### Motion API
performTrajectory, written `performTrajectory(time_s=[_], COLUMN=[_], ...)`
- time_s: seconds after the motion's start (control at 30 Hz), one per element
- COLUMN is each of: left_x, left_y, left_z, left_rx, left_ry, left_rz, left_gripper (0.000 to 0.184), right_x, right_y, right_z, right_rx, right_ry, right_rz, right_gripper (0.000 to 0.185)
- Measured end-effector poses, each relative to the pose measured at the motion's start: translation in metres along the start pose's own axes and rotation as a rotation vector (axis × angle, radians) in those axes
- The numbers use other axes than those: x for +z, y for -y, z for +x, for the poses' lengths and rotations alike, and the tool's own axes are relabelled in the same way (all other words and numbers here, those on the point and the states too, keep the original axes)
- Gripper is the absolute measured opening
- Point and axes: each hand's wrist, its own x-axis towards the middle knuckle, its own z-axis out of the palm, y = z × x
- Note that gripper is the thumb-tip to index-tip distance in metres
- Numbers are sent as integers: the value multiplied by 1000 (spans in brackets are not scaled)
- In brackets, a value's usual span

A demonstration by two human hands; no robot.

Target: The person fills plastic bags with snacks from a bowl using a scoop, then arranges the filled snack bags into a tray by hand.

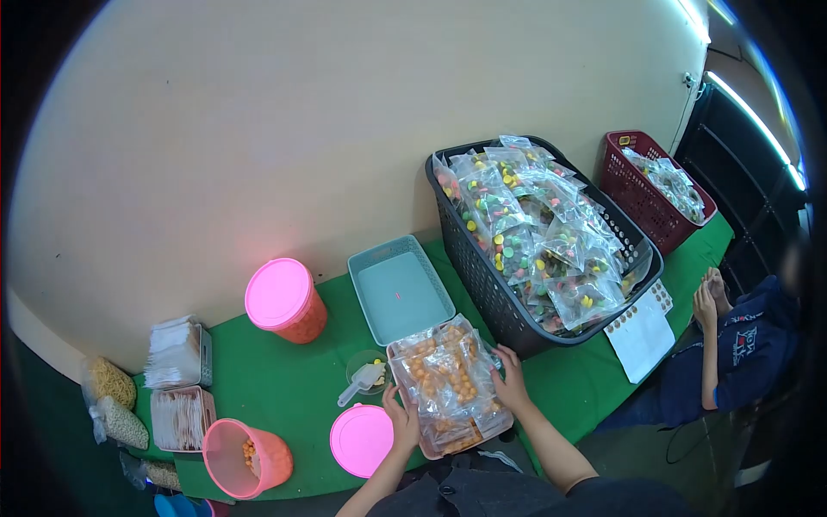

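Note:
A pink tray (419, 444) full of clear bags with round orange snacks (448, 375) lies at the table's front edge, close to the body. My left hand (402, 420) grips its left side, the fingers at the rim. On the right side my right hand (512, 379) holds the tray, fingers bent over the edge by the bags. Just beyond the tray is an empty light blue basket (401, 291). To the left, a bowl holds a white scoop (362, 382), and a pink lid (362, 440) lies flat beside my left hand.
A large black basket (482, 280) heaped with candy bags stands right; behind it is a maroon basket (642, 194). A person (741, 345) sits at right by a white sheet (642, 336). Left are a lidded pink tub (289, 302), an open tub (250, 461) and packet baskets (207, 358).

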Motion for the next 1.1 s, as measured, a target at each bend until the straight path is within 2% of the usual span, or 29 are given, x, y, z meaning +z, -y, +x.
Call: performTrajectory(time_s=[0.03, 0.1, 0.13, 0.2, 0.23, 0.33, 0.37, 0.47, 0.53, 0.6, 0.67, 0.73, 0.77, 0.83, 0.87, 0.97, 1.1], left_x=[2, 6, 7, 10, 11, 13, 14, 18, 22, 21, 20, 18, 17, 9, 9, 10, 12], left_y=[2, 7, 13, 27, 28, 24, 24, 24, 23, 22, 20, 12, 9, -13, -5, 14, -5], left_z=[2, 2, 2, 2, 2, 7, 10, 13, 13, 13, 14, 15, 18, 23, 28, 42, 68], left_rx=[32, -14, -61, -60, -70, -82, -80, -81, -86, -104, -119, -108, -106, -58, -57, -181, -31], left_ry=[19, 25, 31, 40, 46, 55, 55, 95, 125, 138, 145, 127, 124, 74, 70, 75, 123], left_rz=[-33, -73, -120, -179, -241, -179, -179, -281, -355, -352, -347, -472, -473, -501, -501, -494, -357], left_gripper=[52, 54, 55, 56, 57, 58, 58, 59, 60, 60, 60, 61, 61, 60, 60, 61, 63], right_x=[3, 6, 5, 2, 9, 34, 41, 47, 52, 43, 40, 39, 39, 36, 37, 44, 69], right_y=[-5, -14, -19, -29, -36, -53, -62, -51, -36, -21, -16, -15, -16, -13, -14, -18, -20], right_z=[-2, -2, -2, -3, -5, -17, -19, -23, -25, -26, -23, -20, -15, 2, 11, 41, 69], right_rx=[1, 428, 427, 613, 598, 595, 469, 391, 391, 194, 200, 205, 202, 281, 279, 263, 193], right_ry=[0, 65, 61, 203, 172, 157, 200, 211, 190, 214, 240, 239, 240, 116, 119, 117, 219], right_rz=[3, 589, 594, 943, 1055, 976, 842, 743, 799, 173, 140, 60, 60, 338, 338, 426, 503], right_gripper=[39, 47, 47, 55, 56, 51, 48, 48, 49, 50, 50, 48, 48, 45, 45, 44, 43])
